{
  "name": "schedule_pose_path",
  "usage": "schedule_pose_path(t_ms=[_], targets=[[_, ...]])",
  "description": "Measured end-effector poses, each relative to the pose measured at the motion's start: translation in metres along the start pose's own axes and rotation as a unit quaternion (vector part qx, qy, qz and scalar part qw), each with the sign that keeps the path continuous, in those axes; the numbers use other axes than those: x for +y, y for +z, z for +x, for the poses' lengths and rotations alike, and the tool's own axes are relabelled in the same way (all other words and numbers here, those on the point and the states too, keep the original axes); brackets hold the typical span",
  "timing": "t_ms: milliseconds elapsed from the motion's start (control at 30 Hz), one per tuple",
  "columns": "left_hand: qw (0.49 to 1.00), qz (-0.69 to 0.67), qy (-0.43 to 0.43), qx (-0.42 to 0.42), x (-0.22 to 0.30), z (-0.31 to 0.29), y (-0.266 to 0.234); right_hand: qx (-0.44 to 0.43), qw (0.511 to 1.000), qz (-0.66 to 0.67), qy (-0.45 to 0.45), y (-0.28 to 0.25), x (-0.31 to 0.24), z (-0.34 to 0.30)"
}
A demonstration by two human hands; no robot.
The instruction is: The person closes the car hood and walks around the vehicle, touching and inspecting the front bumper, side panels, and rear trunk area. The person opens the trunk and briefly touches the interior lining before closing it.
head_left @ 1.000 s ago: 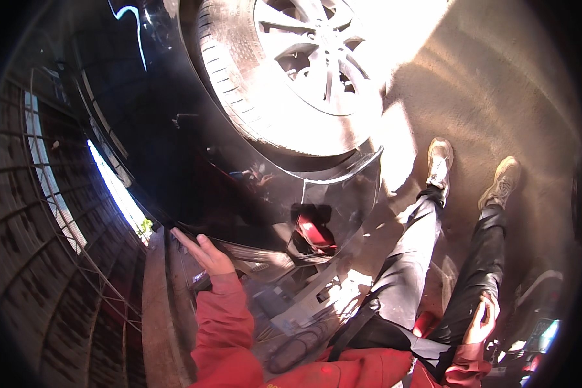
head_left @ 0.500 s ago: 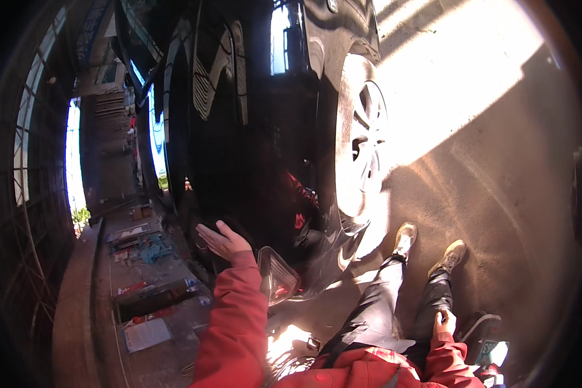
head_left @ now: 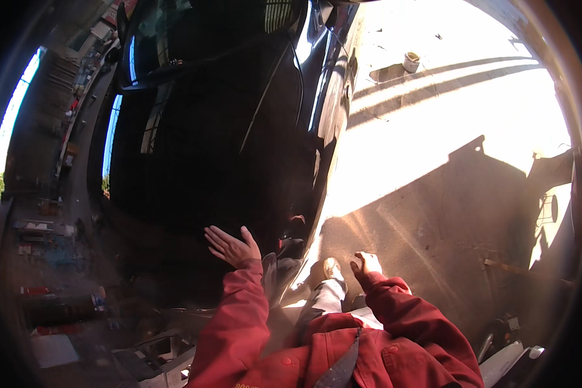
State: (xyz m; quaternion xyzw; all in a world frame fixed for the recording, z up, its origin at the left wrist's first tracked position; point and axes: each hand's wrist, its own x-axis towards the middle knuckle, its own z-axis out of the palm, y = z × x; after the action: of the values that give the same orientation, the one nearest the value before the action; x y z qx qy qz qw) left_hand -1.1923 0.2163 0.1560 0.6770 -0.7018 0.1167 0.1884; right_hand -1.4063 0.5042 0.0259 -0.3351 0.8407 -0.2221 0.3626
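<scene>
My left hand (head_left: 234, 247) is stretched out flat, thumb apart from the fingers, over the near end of a glossy black car (head_left: 200, 187). Nothing is in it; whether the palm touches the dark panel I cannot tell. Close to that wrist is the car's light (head_left: 277, 275), at the near corner. On the other side, my right hand (head_left: 367, 263) hangs above the floor beside the car, thumb and fingers loosely bent and apart, with nothing held. Red sleeves cover both forearms.
A bench (head_left: 64, 297) with assorted tools and papers runs along the left. On the sunlit floor at far right stands a small bucket (head_left: 411, 62). Pale boxy parts (head_left: 161, 362) lie at lower left, and more items (head_left: 507, 359) at lower right. My shoe (head_left: 332, 268) is beside the car.
My view has swung along the car, so the wheel is out of sight and more of its dark panel shows. My right hand has risen from beside my leg. My left hand stays outstretched.
</scene>
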Motion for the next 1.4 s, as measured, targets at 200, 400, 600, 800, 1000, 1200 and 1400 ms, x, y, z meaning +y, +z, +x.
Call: schedule_pose_path(t_ms=[200, 400, 600, 800, 1000, 1200, 1400], targets=[[0.989, -0.073, 0.106, -0.069, -0.041, 0.002, -0.019, 0.155, 0.892, -0.091, -0.414, -0.048, -0.242, 0.094], [0.995, -0.027, 0.082, -0.048, -0.056, -0.001, -0.021, 0.05, 0.744, -0.25, -0.618, -0.032, -0.368, 0.138], [0.996, -0.027, 0.059, -0.068, -0.05, 0.0, -0.03, -0.107, 0.626, -0.307, -0.708, -0.015, -0.39, 0.168], [0.994, -0.036, 0.058, -0.083, -0.051, 0.0, -0.032, -0.126, 0.6, -0.301, -0.73, -0.007, -0.384, 0.173], [0.997, -0.013, 0.052, -0.058, -0.047, -0.004, -0.035, -0.161, 0.598, -0.323, -0.716, -0.035, -0.411, 0.157], [0.997, -0.028, -0.008, -0.076, -0.043, 0.003, -0.04, -0.163, 0.621, -0.282, -0.713, -0.043, -0.42, 0.136], [0.992, -0.119, -0.009, -0.039, -0.051, -0.001, -0.03, -0.109, 0.622, -0.328, -0.702, -0.011, -0.395, 0.146]])
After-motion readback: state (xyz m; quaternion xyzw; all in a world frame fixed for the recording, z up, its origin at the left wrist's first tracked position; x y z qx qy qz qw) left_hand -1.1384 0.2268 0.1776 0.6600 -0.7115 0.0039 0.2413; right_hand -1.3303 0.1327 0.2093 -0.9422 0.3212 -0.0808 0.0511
